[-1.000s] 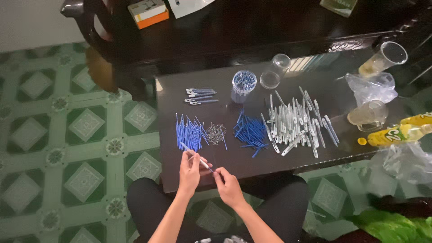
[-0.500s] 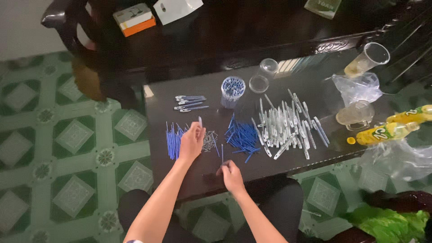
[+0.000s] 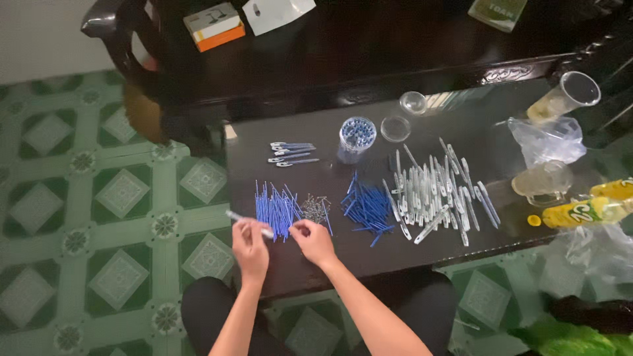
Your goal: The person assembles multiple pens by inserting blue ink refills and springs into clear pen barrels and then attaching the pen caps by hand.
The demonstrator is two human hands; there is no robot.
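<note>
Now a clear pen barrel (image 3: 247, 223) is gripped in the left hand (image 3: 251, 248), long axis pointing up-left. Right hand (image 3: 315, 242), pinched shut, content can't be told, is nearer the spring pile (image 3: 316, 208) just beyond it. Blue refills (image 3: 275, 207) lie betw. both hands, on the desk (image 3: 369, 254).

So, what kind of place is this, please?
Probably a home room used for piecework: green patterned floor tiles, a dark carved wooden bench, and a low glass table covered with pen barrels and blue refills.
</note>
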